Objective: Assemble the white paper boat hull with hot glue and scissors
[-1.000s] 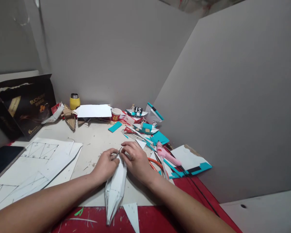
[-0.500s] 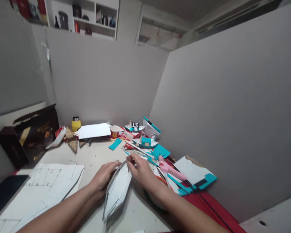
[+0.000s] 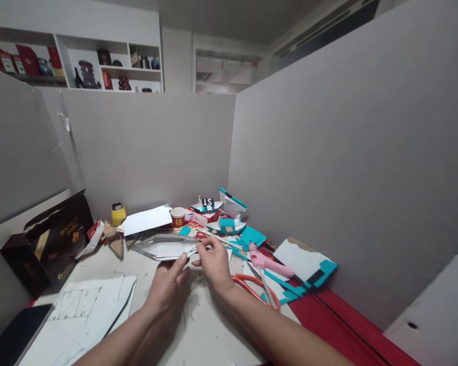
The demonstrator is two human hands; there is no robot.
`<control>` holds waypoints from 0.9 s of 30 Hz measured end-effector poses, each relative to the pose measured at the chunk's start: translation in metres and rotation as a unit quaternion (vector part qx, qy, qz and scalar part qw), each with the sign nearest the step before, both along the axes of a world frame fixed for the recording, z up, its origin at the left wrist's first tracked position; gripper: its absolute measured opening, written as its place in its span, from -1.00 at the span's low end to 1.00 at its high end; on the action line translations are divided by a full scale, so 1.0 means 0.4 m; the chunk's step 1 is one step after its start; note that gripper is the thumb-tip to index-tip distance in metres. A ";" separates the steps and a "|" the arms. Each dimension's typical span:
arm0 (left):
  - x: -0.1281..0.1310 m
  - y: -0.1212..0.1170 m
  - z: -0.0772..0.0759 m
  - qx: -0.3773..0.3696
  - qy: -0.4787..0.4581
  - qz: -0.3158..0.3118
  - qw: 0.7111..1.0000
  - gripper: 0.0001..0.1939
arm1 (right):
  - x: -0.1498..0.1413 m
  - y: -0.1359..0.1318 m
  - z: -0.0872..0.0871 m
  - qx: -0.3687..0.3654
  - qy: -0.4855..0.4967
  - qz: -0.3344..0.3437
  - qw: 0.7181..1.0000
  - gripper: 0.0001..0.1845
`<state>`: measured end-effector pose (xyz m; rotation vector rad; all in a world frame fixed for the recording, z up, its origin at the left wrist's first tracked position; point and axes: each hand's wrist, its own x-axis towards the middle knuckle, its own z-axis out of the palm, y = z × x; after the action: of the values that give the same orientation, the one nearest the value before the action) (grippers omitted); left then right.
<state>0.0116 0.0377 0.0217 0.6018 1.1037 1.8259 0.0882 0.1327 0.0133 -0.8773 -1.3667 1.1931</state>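
While both bare hands reach forward, grey upright partition walls (image 3: 145, 147) stand beyond and to the right of the fingers, around a pale flat tabletop (image 3: 206, 330) that spreads beneath them. Well to the left of the fingers is a dark brown printed cardboard box (image 3: 41, 249); nearer, to their left and on the viewer's side, lies a white paper sheet with ruled line drawings (image 3: 74, 305). Right of the fingers rests a pink plastic glue gun (image 3: 270, 263); farther off, past the fingertips, are a red-and-white paper cup (image 3: 178, 217) and a small teal-and-white model boat (image 3: 226, 226). Central is a long white boat-shaped hull of folded card (image 3: 170, 248), lying mostly leftward and slightly ahead of the fingers. Its long axis runs crosswise, left to right, its right end at the fingertips and its far tip pointing left, well away from them. The right hand (image 3: 215, 262) is nearer that right end; the left hand (image 3: 167, 282) comes in from below, at the hull's near edge. The right thumb and forefinger are almost together, pinching the end. The left thumb is raised against the near edge, other fingers curled below; whether they grip it cannot be told.
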 end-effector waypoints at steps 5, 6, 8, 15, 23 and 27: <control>-0.036 0.015 0.008 -0.061 -0.023 0.130 0.989 -0.83 | -0.014 -0.068 -0.027 0.014 -0.026 0.057 0.998 -0.82; -0.042 0.016 0.007 -0.071 -0.023 0.146 0.986 -0.83 | -0.011 -0.073 -0.031 0.028 -0.039 0.066 0.997 -0.82; -0.048 0.018 0.005 -0.083 -0.016 0.163 0.983 -0.84 | 0.003 -0.077 -0.034 0.064 -0.071 0.084 0.992 -0.86; -0.052 0.025 -0.013 -0.109 0.031 0.147 0.983 -0.80 | 0.156 -0.058 -0.012 0.210 -0.257 0.109 0.937 -0.86; -0.058 0.037 -0.048 -0.124 0.089 0.147 0.977 -0.75 | 0.371 -0.004 -0.008 0.238 -0.661 0.113 0.702 -0.80; -0.053 0.036 -0.050 -0.127 0.121 0.141 0.974 -0.77 | 0.359 -0.004 -0.017 0.222 -0.704 0.134 0.661 -0.87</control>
<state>-0.0096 0.0523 0.0015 0.5449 1.6285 1.8373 0.2316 0.1311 0.0066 -1.2883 -2.9451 0.0504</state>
